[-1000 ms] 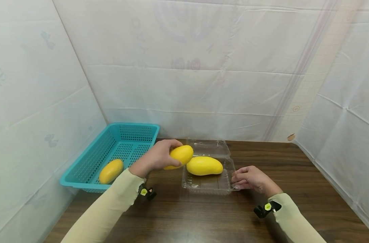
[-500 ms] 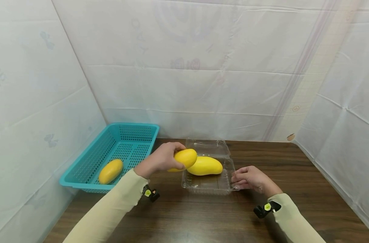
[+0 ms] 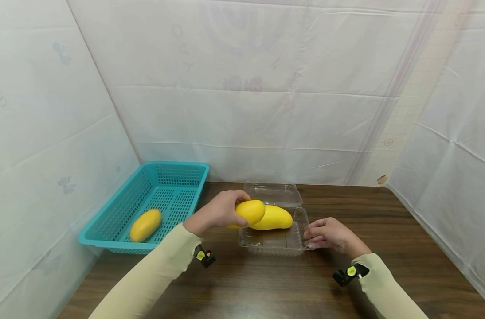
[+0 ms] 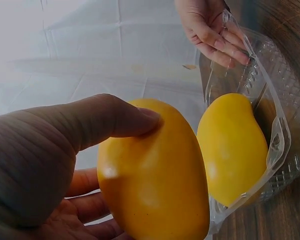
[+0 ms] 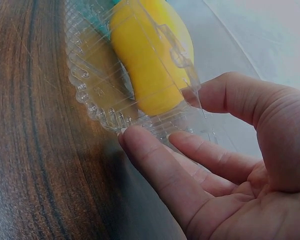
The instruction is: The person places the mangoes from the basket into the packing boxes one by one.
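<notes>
My left hand point(image 3: 223, 209) grips a yellow mango point(image 4: 155, 175), thumb across its top and fingers curled beneath. In the head view this mango is over the left side of a clear plastic clamshell container point(image 3: 272, 241) and overlaps a second mango point(image 3: 277, 218). That second mango lies inside the container's base, toward the back. The container's lid point(image 3: 273, 194) is folded open behind. At the base's right side, my right hand point(image 3: 331, 235) pinches the wall, thumb at the rim and fingertips point(image 5: 140, 140) against the outside in the right wrist view.
A turquoise plastic basket point(image 3: 107, 244) stands on the left of the dark wooden table point(image 3: 370, 208), with one mango point(image 3: 146, 225) in it. White sheeting point(image 3: 242, 115) walls in the back and both sides.
My left hand has moved right and slightly nearer with its mango, which now covers more of the mango in the container. The right hand and container have stayed in place.
</notes>
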`<state>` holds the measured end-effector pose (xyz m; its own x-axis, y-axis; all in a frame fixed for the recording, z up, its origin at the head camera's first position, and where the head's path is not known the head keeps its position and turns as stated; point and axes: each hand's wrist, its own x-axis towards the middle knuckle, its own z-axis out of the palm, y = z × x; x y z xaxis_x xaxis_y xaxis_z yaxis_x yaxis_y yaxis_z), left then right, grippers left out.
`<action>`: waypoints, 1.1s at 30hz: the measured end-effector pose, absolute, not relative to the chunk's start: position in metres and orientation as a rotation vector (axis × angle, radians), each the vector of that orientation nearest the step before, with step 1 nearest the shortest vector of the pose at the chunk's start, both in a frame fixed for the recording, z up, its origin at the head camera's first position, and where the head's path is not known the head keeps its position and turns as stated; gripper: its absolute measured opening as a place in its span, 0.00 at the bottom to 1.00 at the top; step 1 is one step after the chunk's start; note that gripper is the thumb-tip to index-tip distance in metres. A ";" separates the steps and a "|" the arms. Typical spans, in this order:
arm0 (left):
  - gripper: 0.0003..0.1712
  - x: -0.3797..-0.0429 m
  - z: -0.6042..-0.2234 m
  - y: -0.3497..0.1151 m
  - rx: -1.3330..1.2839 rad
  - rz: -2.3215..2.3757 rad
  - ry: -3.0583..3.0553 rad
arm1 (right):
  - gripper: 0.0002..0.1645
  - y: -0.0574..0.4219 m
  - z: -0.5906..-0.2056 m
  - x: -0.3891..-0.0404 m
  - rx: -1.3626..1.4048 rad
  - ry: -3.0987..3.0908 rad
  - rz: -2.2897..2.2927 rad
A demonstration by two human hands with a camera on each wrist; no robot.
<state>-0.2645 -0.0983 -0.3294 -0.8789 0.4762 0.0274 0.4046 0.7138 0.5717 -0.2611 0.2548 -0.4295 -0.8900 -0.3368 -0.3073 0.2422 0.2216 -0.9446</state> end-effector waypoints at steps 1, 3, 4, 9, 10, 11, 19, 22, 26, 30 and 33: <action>0.33 -0.265 -0.330 -0.097 0.727 0.886 2.794 | 0.27 0.255 -0.429 -0.261 -0.091 2.050 -1.709; 0.33 -0.266 -0.331 -0.096 0.741 0.879 2.791 | 0.28 0.255 -0.429 -0.261 -0.089 2.049 -1.708; 0.33 -0.266 -0.332 -0.095 0.745 0.876 2.787 | 0.28 0.256 -0.429 -0.261 -0.088 2.044 -1.707; 0.32 -0.267 -0.335 -0.091 0.760 0.875 2.773 | 0.28 0.256 -0.430 -0.262 -0.088 2.042 -1.708; 0.32 -0.267 -0.335 -0.091 0.764 0.876 2.770 | 0.28 0.256 -0.430 -0.262 -0.087 2.041 -1.712; 0.33 -0.268 -0.336 -0.090 0.769 0.876 2.766 | 0.28 0.256 -0.430 -0.262 -0.091 2.044 -1.712; 0.32 -0.269 -0.342 -0.085 0.780 0.887 2.757 | 0.27 0.255 -0.428 -0.260 -0.090 2.042 -1.698; 0.32 -0.269 -0.343 -0.083 0.775 0.890 2.757 | 0.28 0.254 -0.428 -0.260 -0.091 2.044 -1.702; 0.32 -0.269 -0.344 -0.080 0.781 0.895 2.745 | 0.27 0.254 -0.427 -0.259 -0.093 2.042 -1.710; 0.33 -0.270 -0.346 -0.079 0.778 0.901 2.733 | 0.27 0.255 -0.427 -0.259 -0.094 2.039 -1.713; 0.34 -0.272 -0.350 -0.078 0.777 0.899 2.724 | 0.27 0.255 -0.428 -0.259 -0.101 2.037 -1.714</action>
<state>-0.2723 -0.0775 -0.3499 -0.8498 0.5271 0.0020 0.4248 0.6827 0.5946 -0.2595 0.2548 -0.4276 -0.8852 -0.3509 -0.3056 0.2410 0.2159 -0.9462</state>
